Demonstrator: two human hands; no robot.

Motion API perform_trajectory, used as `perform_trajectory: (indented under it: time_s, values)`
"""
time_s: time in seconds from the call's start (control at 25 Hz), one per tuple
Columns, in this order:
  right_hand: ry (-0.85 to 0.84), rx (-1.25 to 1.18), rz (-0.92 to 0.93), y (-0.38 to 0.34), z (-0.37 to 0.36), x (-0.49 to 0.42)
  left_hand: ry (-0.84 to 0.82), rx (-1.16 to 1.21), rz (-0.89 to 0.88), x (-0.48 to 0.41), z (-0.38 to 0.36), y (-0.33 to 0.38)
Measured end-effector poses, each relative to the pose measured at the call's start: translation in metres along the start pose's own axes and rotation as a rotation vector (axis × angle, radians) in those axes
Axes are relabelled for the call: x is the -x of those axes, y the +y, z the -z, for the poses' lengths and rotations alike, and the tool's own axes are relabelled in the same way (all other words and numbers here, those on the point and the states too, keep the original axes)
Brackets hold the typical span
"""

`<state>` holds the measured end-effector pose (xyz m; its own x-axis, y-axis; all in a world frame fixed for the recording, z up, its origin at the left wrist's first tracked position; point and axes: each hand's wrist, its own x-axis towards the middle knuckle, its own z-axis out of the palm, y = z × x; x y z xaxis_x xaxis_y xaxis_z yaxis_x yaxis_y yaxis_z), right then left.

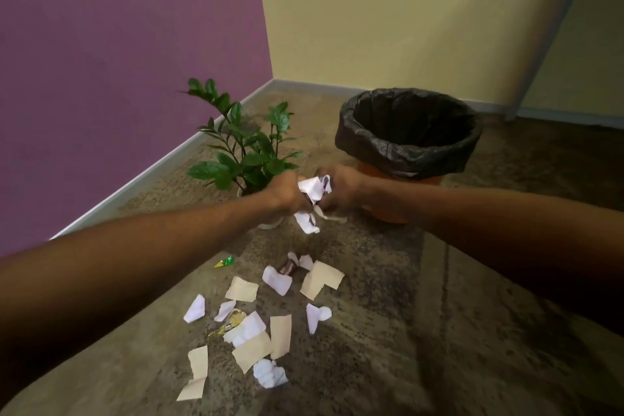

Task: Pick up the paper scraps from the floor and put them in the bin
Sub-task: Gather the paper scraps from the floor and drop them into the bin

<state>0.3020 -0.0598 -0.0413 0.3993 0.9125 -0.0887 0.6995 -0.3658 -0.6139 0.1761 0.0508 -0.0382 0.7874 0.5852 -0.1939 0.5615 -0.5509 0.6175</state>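
Note:
My left hand (287, 192) and my right hand (344, 191) are pressed together above the floor, both closed on a bunch of white paper scraps (312, 192); one scrap (307, 222) dangles below them. The hands are just in front of the orange bin (398, 213), which is lined with a black bag (405, 152) and stands open. Several white and tan paper scraps (263, 321) lie scattered on the carpet nearer to me, among them a tan piece (322, 279) and a crumpled white ball (270, 372).
A potted green plant (246, 152) stands left of the bin, right behind my left hand. A small green and yellow wrapper (225, 261) lies on the carpet. A purple wall runs on the left, a yellow wall behind the bin.

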Motion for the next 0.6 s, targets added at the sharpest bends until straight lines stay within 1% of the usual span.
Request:
perform_trajectory:
  time_s: [0.04, 0.12, 0.28, 0.48, 0.6]
  values:
    - [0.054, -0.031, -0.012, -0.008, 0.015, 0.000, 0.012, -0.003, -0.005, -0.004, 0.012, 0.013]
    - [0.139, -0.041, 0.021, -0.019, 0.046, 0.001, 0.057, -0.048, -0.026, -0.010, 0.033, 0.041]
    - [0.262, -0.096, 0.048, -0.031, 0.104, 0.006, 0.163, -0.086, -0.127, -0.021, 0.062, 0.101]
    - [0.537, -0.136, 0.029, -0.019, 0.157, 0.007, 0.359, 0.071, -0.252, -0.041, 0.064, 0.161]
    - [0.639, -0.107, 0.023, 0.002, 0.182, 0.004, 0.451, 0.123, -0.289, -0.058, 0.050, 0.190]
